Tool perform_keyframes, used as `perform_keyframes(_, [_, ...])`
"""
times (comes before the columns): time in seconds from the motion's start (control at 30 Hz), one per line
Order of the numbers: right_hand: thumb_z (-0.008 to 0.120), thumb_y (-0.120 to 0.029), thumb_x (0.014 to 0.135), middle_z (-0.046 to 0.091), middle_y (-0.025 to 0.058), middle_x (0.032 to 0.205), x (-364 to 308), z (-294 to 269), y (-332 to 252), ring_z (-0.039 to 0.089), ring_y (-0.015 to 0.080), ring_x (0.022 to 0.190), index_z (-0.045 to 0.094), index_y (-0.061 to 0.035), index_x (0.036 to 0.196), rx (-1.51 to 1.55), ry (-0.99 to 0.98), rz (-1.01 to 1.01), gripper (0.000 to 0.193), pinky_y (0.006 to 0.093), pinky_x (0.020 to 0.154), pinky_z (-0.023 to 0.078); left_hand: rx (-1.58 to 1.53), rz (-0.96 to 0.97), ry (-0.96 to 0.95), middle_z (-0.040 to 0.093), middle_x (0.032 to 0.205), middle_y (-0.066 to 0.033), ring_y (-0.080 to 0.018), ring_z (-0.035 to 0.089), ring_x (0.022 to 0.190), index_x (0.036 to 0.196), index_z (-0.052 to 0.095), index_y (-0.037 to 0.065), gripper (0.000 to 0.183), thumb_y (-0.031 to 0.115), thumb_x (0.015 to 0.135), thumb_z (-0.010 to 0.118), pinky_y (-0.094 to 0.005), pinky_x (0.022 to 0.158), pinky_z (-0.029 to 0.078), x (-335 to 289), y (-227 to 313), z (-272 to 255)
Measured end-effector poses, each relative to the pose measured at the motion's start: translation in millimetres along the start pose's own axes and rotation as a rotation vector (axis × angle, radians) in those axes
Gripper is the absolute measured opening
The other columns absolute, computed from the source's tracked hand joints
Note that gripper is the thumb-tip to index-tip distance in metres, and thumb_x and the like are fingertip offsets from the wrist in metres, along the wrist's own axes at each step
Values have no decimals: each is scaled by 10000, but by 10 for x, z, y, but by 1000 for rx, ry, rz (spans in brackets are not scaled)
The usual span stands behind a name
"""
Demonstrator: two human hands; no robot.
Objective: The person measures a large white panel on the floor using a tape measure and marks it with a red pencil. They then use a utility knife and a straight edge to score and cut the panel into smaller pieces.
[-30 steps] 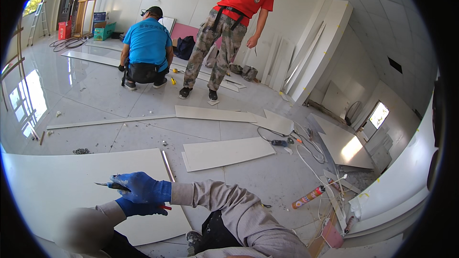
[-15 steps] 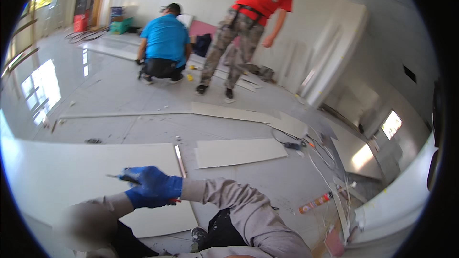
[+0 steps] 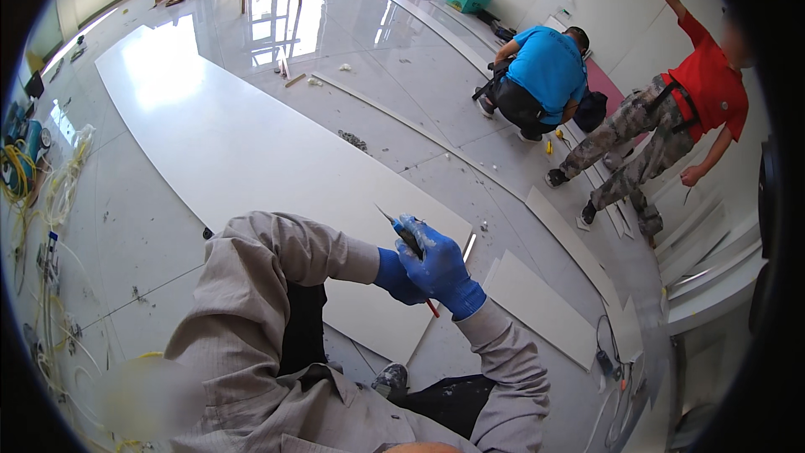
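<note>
Tool point(image 3: 407, 236) with dark-and-blue handle and thin pointed blade is in right hand point(image 3: 443, 262), blue glove, fingers curled around the handle, blade sticking out up and to the left. Left hand point(image 3: 397, 278), also blue-gloved, sits against the right hand at its lower left, partly covered by it; can't tell whether its fingers are spread, pressed together or pinching something. Red stick-like piece point(image 3: 433, 308) pokes out below the hands; which hand has it, can't tell. Hands and tool are over the near right part of a big white panel point(image 3: 268, 155), which lies flat on the tiled floor point(image 3: 155, 273) and stretches away to the upper left, bright glare at its far end. Narrow shiny strip point(image 3: 470, 248) just beside the panel's right edge; smaller white panel point(image 3: 543, 312) to the right of that. Long thin white strip point(image 3: 419, 136) crosses the floor beyond, with small dark debris heap point(image 3: 352, 141) between it and the big panel. Shoe point(image 3: 391, 378) of the wearer, spotted, by the panel's near edge. Farther off, person in blue shirt point(image 3: 547, 71) crouches, back mostly to camera; person in red shirt point(image 3: 708, 88) stands at right, one arm raised. Left rim: tangled yellow hose point(image 3: 18, 174) beside blue-green equipment, details too small.
</note>
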State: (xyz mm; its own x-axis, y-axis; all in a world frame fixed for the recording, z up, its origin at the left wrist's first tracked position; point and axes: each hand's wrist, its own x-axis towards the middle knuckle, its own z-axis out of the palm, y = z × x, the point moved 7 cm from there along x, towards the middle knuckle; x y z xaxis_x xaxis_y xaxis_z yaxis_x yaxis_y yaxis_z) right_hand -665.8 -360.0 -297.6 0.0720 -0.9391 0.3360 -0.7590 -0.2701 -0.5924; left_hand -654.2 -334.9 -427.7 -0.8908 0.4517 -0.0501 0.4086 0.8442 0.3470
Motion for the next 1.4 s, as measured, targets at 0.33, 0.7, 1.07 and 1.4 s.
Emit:
perform_keyframes(0.33, [686, -171, 890, 700, 234, 1142, -4, 37, 62, 711, 377, 1009, 635, 13, 1291, -27, 28, -36, 444, 396, 860, 584, 6, -23, 15, 687, 879, -115, -246, 659, 800, 999, 670, 59, 196, 218, 993, 555, -369, 763, 537, 22, -95, 12])
perform_keyframes(0.7, [690, -149, 903, 697, 256, 1176, -21, 65, 88, 708, 355, 1086, 646, 43, 1264, -27, 4, -18, 411, 385, 946, 561, -108, -74, -9, 723, 939, -166, -290, 702, 882, 1019, 692, 46, 242, 254, 979, 577, -426, 812, 556, -14, -123, -36])
perform_keyframes(1.07, [677, -163, 865, 658, 272, 1240, -63, 89, 184, 672, 394, 1103, 613, 28, 1326, -47, 18, -37, 504, 409, 963, 552, 10, -149, -143, 728, 920, -143, -300, 705, 868, 1046, 706, 91, 261, 315, 972, 595, -430, 783, 558, 65, -233, -84])
perform_keyframes(1.4, [642, -88, 888, 683, 248, 1152, 16, -264, -93, 695, 365, 1013, 592, 23, 1333, 115, 143, -98, 461, 406, 889, 552, 37, -219, -164, 732, 903, -122, -309, 708, 855, 1071, 718, 131, 281, 370, 967, 612, -433, 757, 560, 68, -176, -117])
